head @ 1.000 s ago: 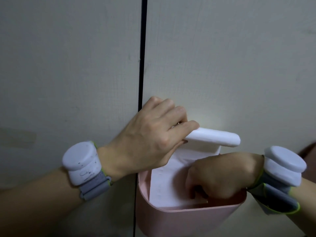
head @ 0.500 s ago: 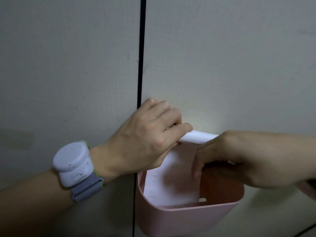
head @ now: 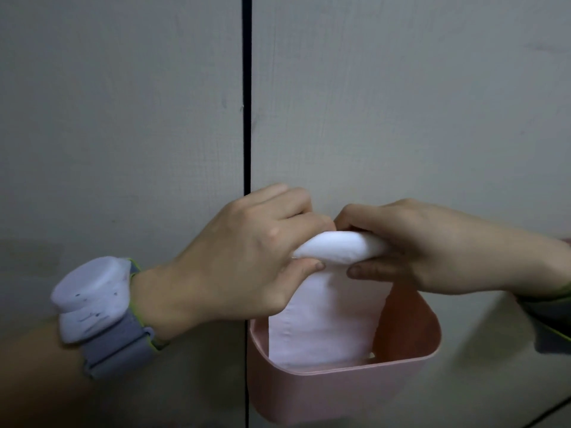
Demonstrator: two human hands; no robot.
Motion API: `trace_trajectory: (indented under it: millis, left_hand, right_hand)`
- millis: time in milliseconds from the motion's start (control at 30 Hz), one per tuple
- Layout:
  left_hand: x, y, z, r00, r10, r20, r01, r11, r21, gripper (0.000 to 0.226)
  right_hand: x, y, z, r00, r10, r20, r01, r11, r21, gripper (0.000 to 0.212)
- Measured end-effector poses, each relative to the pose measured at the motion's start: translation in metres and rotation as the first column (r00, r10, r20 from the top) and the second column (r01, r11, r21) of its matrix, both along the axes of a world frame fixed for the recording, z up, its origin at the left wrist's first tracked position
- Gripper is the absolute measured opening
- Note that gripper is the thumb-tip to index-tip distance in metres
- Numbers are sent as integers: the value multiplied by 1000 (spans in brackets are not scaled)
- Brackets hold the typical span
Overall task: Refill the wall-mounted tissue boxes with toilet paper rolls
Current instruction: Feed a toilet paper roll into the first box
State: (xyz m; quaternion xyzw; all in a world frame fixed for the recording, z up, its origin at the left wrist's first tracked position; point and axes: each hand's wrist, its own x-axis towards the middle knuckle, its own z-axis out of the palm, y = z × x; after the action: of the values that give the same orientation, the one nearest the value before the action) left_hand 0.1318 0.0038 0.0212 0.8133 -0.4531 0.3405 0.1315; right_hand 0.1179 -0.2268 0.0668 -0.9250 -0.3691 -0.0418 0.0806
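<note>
At lower centre of the frame, the left hand (head: 247, 257) and right hand (head: 414, 251) both pinch the top fold of white toilet paper (head: 327, 304), which stands inside the pink wall-mounted tissue box (head: 340, 393) on the grey wall (head: 401, 103).

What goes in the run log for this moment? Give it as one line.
left hand: gripping tissue top | right hand: gripping tissue top | tissue: lower part inside pink box | box: on wall
</note>
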Motion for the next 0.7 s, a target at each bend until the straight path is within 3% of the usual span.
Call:
trace_trajectory:
  millis: [367,700]
  left_hand:
    - [-2,-15,-4,967,-69,-246,77,997,25,31]
    - [-7,1,0,809,91,-581,-75,996,51,34]
  right_hand:
    - [-4,-19,-9,965,-70,-251,65,997,-30,18]
    - [-10,8,-22,979,-97,-178,95,995,-21,32]
